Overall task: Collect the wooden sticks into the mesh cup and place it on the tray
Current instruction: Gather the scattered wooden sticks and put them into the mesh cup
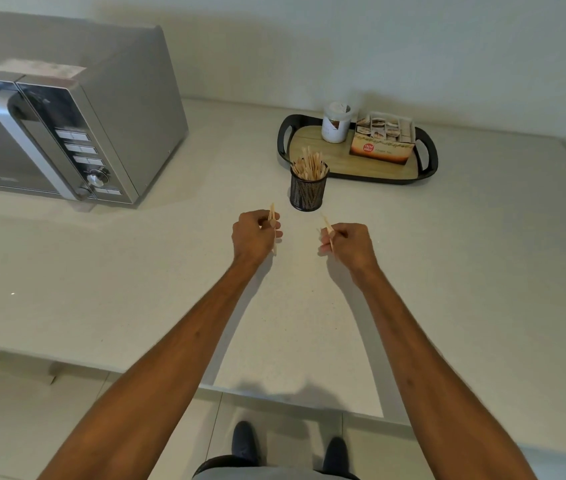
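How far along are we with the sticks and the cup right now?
Mostly done: the mesh cup already stands full of wooden sticks on the counter. In hand: the left hand and right hand each have a grip on a few last sticks. Left: drop those in, then move the cup onto the tray, which it stands in front of.

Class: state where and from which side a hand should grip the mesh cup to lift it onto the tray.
Wrap the mesh cup's bare side wall, from its near side. Sticks poke above the rim, blocking a top grip, and the tray stands just behind.
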`<state>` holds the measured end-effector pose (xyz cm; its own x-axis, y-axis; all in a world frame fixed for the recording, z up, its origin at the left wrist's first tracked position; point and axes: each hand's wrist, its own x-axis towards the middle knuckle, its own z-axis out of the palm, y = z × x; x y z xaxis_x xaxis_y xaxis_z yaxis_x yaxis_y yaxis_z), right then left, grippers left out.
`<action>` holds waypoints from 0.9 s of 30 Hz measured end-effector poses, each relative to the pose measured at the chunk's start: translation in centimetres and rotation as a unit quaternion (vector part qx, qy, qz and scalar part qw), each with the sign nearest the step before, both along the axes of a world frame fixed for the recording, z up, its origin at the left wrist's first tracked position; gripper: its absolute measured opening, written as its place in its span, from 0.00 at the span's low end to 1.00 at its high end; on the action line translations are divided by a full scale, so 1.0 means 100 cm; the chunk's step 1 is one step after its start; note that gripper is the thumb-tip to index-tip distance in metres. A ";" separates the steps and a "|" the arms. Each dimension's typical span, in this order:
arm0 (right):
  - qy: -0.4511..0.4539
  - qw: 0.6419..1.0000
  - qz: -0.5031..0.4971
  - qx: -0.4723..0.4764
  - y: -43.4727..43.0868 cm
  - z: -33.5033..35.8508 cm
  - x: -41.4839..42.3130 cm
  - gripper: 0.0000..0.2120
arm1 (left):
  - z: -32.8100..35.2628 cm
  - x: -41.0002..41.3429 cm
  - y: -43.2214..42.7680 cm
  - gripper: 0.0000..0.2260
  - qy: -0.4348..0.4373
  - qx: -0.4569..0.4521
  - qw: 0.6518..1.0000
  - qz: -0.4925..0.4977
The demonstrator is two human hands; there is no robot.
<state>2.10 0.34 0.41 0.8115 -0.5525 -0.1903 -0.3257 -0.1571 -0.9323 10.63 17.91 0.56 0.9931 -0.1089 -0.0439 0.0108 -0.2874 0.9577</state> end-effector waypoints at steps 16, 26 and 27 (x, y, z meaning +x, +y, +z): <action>-0.123 0.988 0.071 -0.061 -0.018 0.013 0.019 0.13 | 0.009 0.007 -0.036 0.11 -0.139 -0.044 0.988 -0.049; -0.144 0.969 0.147 -0.138 -0.018 -0.007 0.017 0.09 | -0.007 0.002 -0.043 0.08 -0.178 -0.049 0.981 -0.065; -0.156 0.971 0.137 -0.121 -0.021 0.000 0.022 0.10 | 0.001 0.004 -0.045 0.08 -0.186 -0.067 0.979 -0.055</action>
